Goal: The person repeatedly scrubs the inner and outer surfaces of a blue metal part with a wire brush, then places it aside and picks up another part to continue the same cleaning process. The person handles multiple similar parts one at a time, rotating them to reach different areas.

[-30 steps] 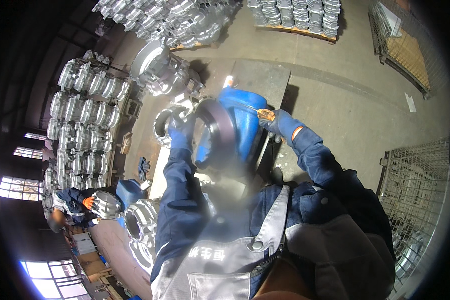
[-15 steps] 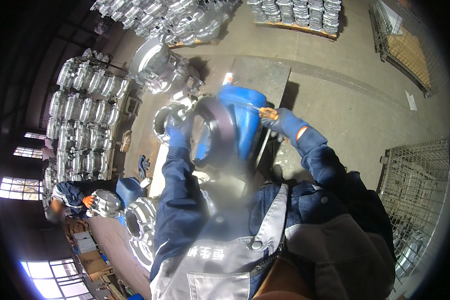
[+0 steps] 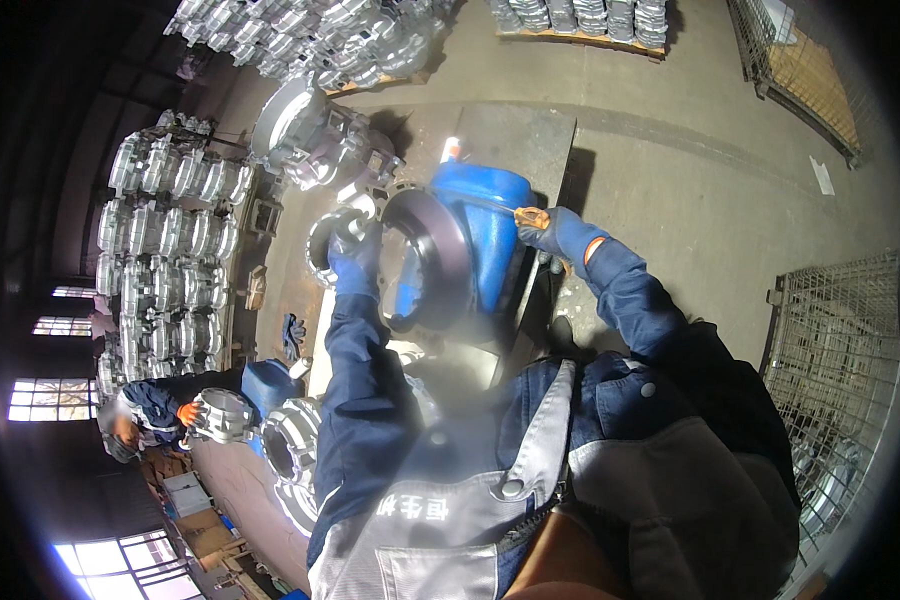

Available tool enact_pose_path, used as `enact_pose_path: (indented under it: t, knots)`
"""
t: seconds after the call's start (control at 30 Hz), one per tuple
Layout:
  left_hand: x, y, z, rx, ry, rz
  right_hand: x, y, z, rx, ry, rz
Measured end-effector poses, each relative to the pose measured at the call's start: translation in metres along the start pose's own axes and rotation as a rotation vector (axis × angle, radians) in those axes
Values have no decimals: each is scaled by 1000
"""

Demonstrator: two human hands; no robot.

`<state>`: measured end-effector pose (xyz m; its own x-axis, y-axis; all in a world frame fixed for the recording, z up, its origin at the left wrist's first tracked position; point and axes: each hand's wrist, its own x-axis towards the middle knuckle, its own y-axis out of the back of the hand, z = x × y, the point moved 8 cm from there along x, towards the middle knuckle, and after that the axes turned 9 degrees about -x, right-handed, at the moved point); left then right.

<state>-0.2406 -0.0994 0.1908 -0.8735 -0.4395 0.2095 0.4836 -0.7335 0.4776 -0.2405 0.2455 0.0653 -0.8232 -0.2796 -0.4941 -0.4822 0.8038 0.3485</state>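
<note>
- Gripping an orange-handled tool [image 3: 532,217] in the right hand [image 3: 562,232], blue-gloved, with fingers wrapped round the handle.
- Pointing the tool's thin metal shaft leftward, over a blue plastic container [image 3: 490,185] (cannot tell whether touching it).
- Keeping the left hand [image 3: 355,262], also blue-gloved, at a silver casting [image 3: 315,250], beside its round opening. Cannot tell whether pinching the rim or merely laid on it (glare and blur over the fingers).
- Noted just right of the left hand: a dark grey ring-shaped part [image 3: 448,255], in front of the container. Cannot tell whether joined to the casting.
- Noted on the grey worktable [image 3: 548,140]: the container, plus a white-and-orange cylinder [image 3: 450,152] close behind it.
- Observed beyond the left hand: a large open-mouthed housing [image 3: 315,150], tilted.
- Observed at lower left: a co-worker's orange glove [image 3: 188,412] against another silver housing [image 3: 224,416].
- Also logged: stacked castings [image 3: 160,230] along the left and a wire cage [image 3: 840,340] at far right.
</note>
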Motion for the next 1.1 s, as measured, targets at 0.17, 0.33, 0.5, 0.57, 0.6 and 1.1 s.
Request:
enact_pose_path:
  t: [0.17,0.33,0.5,0.57,0.6,1.1]
  knots:
    - [-4,-4,9,-125,-22,-35,35,-22,25,-23,51,-30]
    - [2,-1,10,-57,-106,8,32,-23,33,38,106,-66]
    - [-1,-4,12,-79,-48,-11,19,-24,46,48,-63,-97]
    - [-4,-3,14,-111,8,2,20,-36,53,36,-100,-189]
    - [-5,-3,16,-124,13,7,21,-40,52,-87,-42,-223]
    - [-6,-2,14,-128,21,-13,48,-38,99,-60,-152,-187]
